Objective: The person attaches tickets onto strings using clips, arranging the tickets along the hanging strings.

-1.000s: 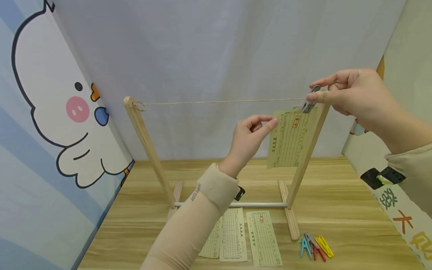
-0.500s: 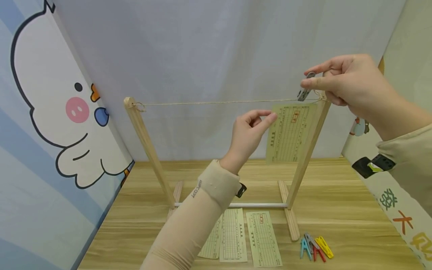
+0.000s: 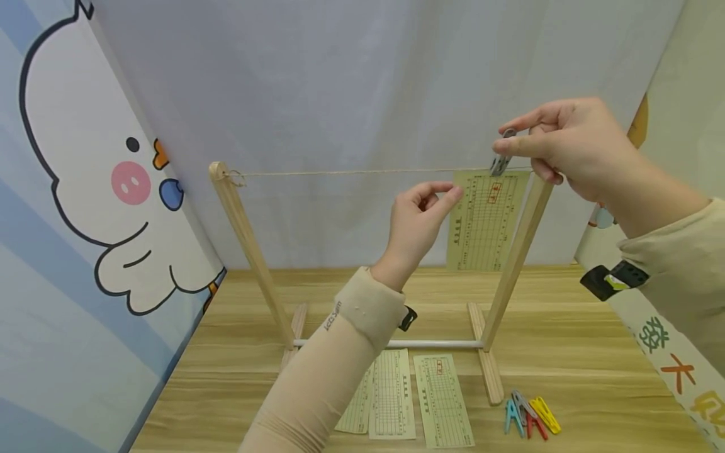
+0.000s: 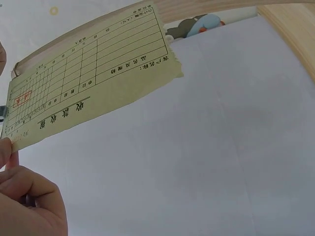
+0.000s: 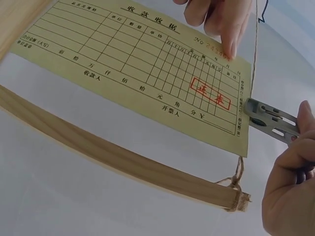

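A pale green receipt slip (image 3: 486,223) hangs at the right end of the string (image 3: 340,172), its top edge level with the string. My left hand (image 3: 421,217) pinches the slip's upper left edge between thumb and forefinger. In my right hand (image 3: 583,141) a grey clothespin (image 3: 501,154) is held by its handles, its tip at the slip's top edge. The right wrist view shows the clothespin (image 5: 270,118) meeting the receipt slip (image 5: 142,73) at that edge, close to the string. The left wrist view shows the receipt slip (image 4: 88,78) tilted beside my thumb.
The string runs between two wooden posts (image 3: 240,245) of a stand joined by a white bar (image 3: 436,344). Several more slips (image 3: 443,401) lie on the wooden table (image 3: 566,340). Blue, grey, red and yellow clothespins (image 3: 545,414) lie at the front right. A white curtain hangs behind.
My right hand lifted the clothespin off the slip, shifted left, then lowered it to the top edge again. The slip rose slightly to the string with my left hand.
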A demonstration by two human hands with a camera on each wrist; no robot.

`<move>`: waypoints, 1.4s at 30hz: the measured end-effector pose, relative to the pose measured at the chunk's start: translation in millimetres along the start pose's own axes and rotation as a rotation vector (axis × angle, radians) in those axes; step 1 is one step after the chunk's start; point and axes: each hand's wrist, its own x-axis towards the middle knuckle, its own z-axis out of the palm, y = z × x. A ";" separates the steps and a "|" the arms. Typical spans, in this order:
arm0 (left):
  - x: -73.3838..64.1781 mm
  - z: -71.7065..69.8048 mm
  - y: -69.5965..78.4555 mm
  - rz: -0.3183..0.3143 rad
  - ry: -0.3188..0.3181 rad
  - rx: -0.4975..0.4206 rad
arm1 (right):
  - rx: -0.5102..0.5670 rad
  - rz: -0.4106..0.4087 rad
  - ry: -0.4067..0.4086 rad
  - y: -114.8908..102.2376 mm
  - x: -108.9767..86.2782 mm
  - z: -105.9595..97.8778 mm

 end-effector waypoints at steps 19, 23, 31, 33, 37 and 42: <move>-1.8 0.5 -6.2 0.020 -0.023 0.036 | -0.013 0.074 -0.039 9.4 1.8 7.8; -2.0 0.4 -6.3 0.016 -0.025 0.034 | -0.054 0.084 -0.053 10.7 2.2 8.1; -1.1 1.5 -7.0 0.008 -0.017 0.036 | -0.076 0.089 -0.081 10.9 2.2 6.9; -0.9 1.8 -7.1 0.009 -0.017 0.034 | -0.066 0.090 -0.084 11.2 1.8 6.4; -1.8 1.5 -6.7 -0.001 -0.024 0.016 | -0.061 0.089 -0.089 11.1 1.3 6.1; -2.4 -0.1 -6.8 -0.003 -0.025 0.003 | -0.061 0.099 -0.093 9.1 0.4 5.7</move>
